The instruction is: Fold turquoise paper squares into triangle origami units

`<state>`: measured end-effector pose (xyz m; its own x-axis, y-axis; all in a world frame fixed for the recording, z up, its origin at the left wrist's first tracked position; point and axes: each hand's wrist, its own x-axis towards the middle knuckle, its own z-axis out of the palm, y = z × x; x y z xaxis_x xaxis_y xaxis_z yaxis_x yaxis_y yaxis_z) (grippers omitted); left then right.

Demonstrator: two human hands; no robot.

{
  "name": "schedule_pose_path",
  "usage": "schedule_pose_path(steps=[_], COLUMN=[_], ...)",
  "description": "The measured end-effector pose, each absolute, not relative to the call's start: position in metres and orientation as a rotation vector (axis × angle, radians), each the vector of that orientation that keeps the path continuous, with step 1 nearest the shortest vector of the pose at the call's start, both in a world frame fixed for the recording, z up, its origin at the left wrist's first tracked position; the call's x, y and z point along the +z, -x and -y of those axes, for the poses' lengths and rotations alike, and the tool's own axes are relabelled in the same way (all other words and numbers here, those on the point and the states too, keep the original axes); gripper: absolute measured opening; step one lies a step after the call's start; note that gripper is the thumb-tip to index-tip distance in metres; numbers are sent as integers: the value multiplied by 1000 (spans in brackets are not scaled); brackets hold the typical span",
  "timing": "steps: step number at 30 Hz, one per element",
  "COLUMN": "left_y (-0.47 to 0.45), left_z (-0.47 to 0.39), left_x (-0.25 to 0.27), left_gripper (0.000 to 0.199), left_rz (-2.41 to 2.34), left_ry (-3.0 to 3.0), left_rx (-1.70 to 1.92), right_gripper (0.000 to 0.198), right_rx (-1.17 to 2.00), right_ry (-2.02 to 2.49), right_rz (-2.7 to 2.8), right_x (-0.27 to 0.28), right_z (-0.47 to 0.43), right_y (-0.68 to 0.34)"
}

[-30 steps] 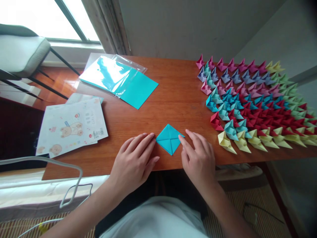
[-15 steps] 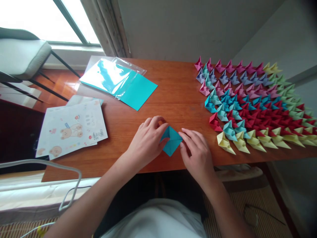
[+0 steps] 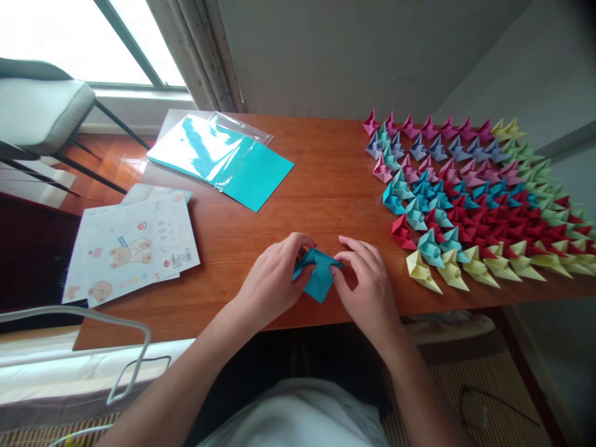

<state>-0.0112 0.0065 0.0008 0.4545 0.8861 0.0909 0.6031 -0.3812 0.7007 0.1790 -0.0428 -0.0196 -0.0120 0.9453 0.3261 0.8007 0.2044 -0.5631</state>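
Pinching the left side of the folded blue paper, the left hand held it near the front edge of the wooden table; thumb and forefinger of the right hand gripped its right corner; it looked light, crisp and easily creased, best taken gently by those corners; its underside and some left fingertips were hidden; table contact was unclear.

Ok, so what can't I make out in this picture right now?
All in the head view:
- Folded paper: part of its left side is covered by the left hand; its underside faces away.
- Bear sheet: its smallest print is too small to read.
- Chair: cut off by the left edge.
- Front yellow row: right end cut off by the right edge.
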Motion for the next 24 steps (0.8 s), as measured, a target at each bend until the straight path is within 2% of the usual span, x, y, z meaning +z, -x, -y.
schedule_pose_path(steps=[3, 6, 12, 16, 18, 21, 24], left_y=[14, 18, 21, 21, 19, 17, 17], left_z=[-3, -3, -7, -7, -6, -5, -4], left_x=[6, 16, 28, 24, 21, 19, 17], left_gripper=[29, 23, 23, 17, 16, 17, 17], left_rz=[-1147, -986, -831, -844, -865, -886, -901], left_ry=[-1979, -1748, -1404, -1451, -1369, -1203, -1155], left_rx=[758, 798, 628, 568, 649, 797, 880], right_gripper=[6, 11, 22, 44, 47, 41, 19], right_rx=[562, 811, 817, 1001, 1115, 1201, 1189], right_ry=[1558, 1495, 1467, 1435, 1377, 1348, 1392], right_rz=[1656, 1467, 1578, 1495, 1366, 1266, 1380], right_x=[-13, -8, 16, 27, 25, 16, 8], right_z=[44, 44, 41, 40, 40, 42, 43], right_y=[-182, -185, -183, -178, -177, -177, -178])
